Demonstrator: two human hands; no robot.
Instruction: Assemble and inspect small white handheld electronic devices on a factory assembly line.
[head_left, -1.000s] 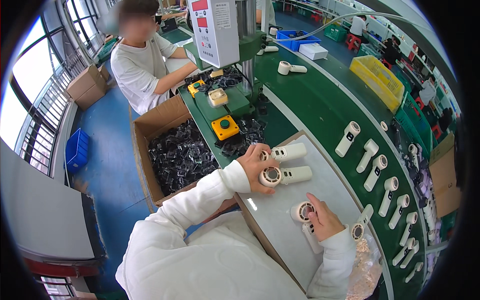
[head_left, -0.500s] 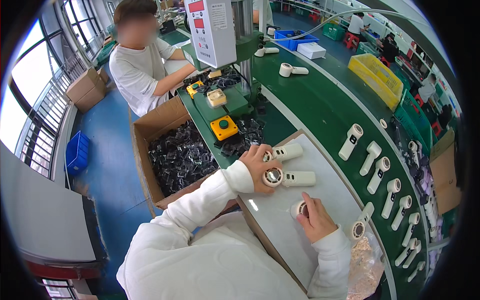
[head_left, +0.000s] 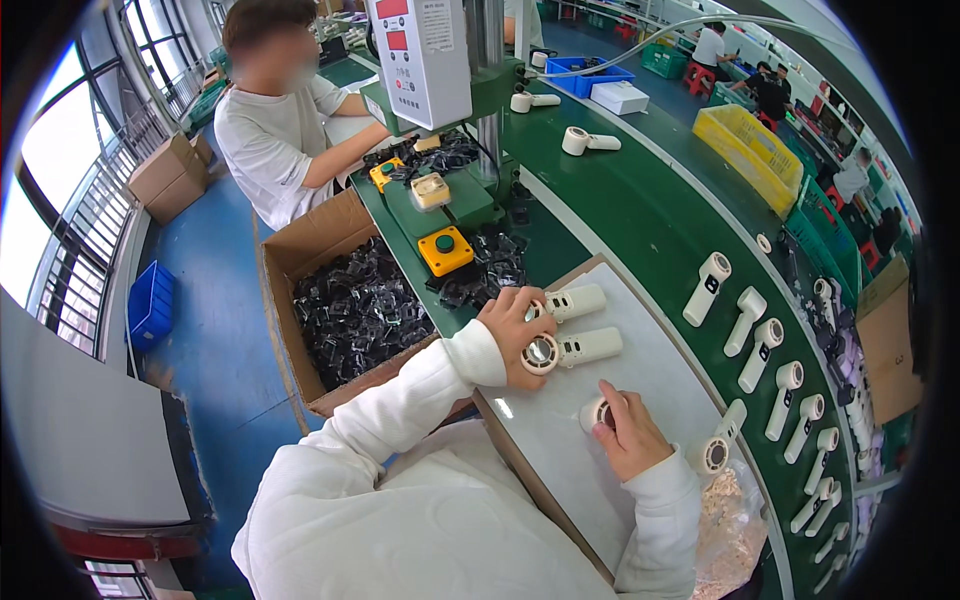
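Observation:
My left hand (head_left: 508, 333) is closed around the round head of a white handheld fan (head_left: 590, 346) lying on the pale work board (head_left: 560, 440). A second white handheld fan (head_left: 580, 301) lies just beyond it, its head partly covered by my left fingers. Nearer to me, my right hand (head_left: 636, 440) grips a round white fan head (head_left: 590, 414) between thumb and fingers; whether a handle extends beneath the palm is hidden. To the right of that hand, another handheld fan (head_left: 714, 455) rests at the board's edge.
Several white fans, one of them here (head_left: 782, 400), lie along the green conveyor (head_left: 640, 210) on the right. A press machine (head_left: 425, 70) with a yellow button box (head_left: 445, 250) stands ahead. A carton (head_left: 283, 330) of dark clear parts is left; a co-worker (head_left: 275, 130) sits beyond.
The nearer fan under my left hand has turned slightly, its handle end swinging away from me. The fans on the conveyor have shifted a little toward me. My right hand keeps its grip.

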